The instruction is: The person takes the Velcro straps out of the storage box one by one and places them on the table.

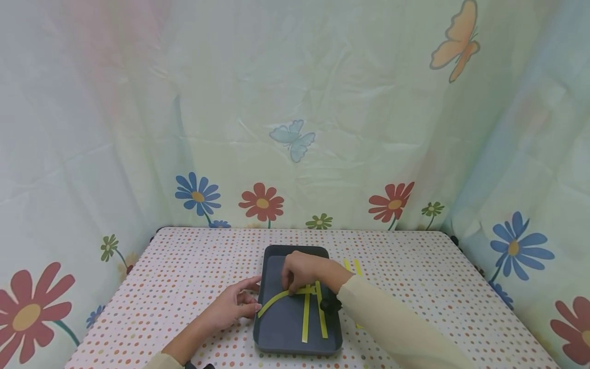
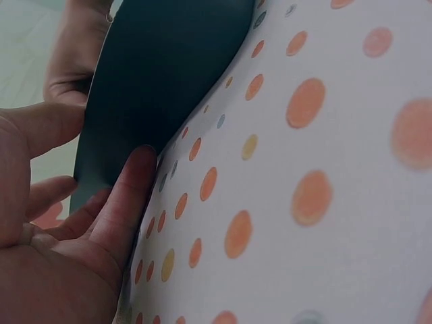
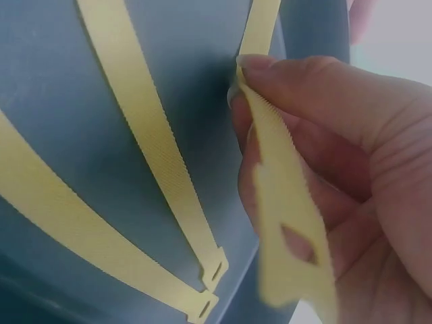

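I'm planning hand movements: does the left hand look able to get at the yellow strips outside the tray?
Probably not directly: the left hand is at the left side of the tray, while those yellow strips lie beyond its right side, with the right forearm crossing over them.

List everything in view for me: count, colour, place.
Tray: one, dark grey, on the cloth.
Straps: three, yellow, in or over the tray.
Other straps: at least two, yellow, right of the tray, partly hidden.
Cloth: one, white with coloured dots, under the tray.
Butterflies: two, orange and blue, on the backdrop.
Flowers: many, red, blue, green, same backdrop.
Sleeves: two, cream, on the forearms.
Left hand: one, bare, touching the tray's left side.
Right hand: one, bare, pinching a strap.
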Motion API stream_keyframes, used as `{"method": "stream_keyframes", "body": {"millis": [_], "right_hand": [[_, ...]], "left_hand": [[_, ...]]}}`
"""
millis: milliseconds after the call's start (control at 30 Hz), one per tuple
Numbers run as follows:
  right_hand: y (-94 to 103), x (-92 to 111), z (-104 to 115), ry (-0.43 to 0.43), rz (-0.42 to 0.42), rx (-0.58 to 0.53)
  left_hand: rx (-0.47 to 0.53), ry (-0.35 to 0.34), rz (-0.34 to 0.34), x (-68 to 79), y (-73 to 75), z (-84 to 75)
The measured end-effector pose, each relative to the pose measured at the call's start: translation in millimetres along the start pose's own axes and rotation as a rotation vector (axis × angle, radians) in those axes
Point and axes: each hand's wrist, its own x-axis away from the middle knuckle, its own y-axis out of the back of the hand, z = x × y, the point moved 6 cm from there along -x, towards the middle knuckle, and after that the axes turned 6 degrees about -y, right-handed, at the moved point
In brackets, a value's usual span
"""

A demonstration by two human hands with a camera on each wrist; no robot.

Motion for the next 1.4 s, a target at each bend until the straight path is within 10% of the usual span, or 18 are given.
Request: {"method": "stream_keyframes", "body": {"millis": [1400], "right_hand": [[-2.7,45.3,-25.0,0.002,-0.102,-0.354]], "left_hand": [[-0.009,-0.002,-0.008,1.2,-0.2,0.7]]}}
